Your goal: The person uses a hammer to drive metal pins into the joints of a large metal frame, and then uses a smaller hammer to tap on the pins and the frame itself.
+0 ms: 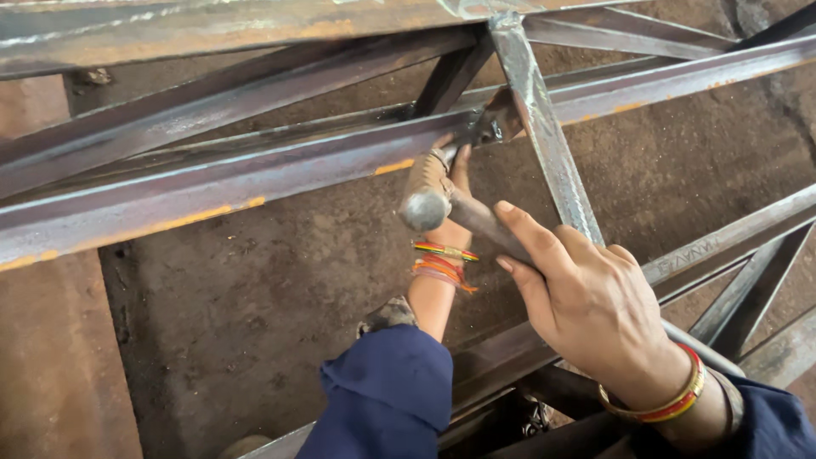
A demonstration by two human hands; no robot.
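My right hand [586, 297] grips the handle of a steel hammer [427, 200], whose rounded head hangs just in front of my left hand. My left hand [461, 166], largely hidden behind the hammer head, holds a short dark chisel [486, 130] with its tip against the joint where a diagonal steel bar [544, 136] meets a long angle-iron rail [255, 170]. Coloured thread bands circle my left wrist [442, 263], and a red and gold bangle sits on my right wrist. Both sleeves are dark blue.
The work is a welded steel truss of rusty, bluish angle bars: a top rail [170, 30], crossing diagonals, and lower bars [731, 229] at the right. Below it lies a brown, rusty floor plate [255, 314]. A shoe tip [387, 314] shows under my left arm.
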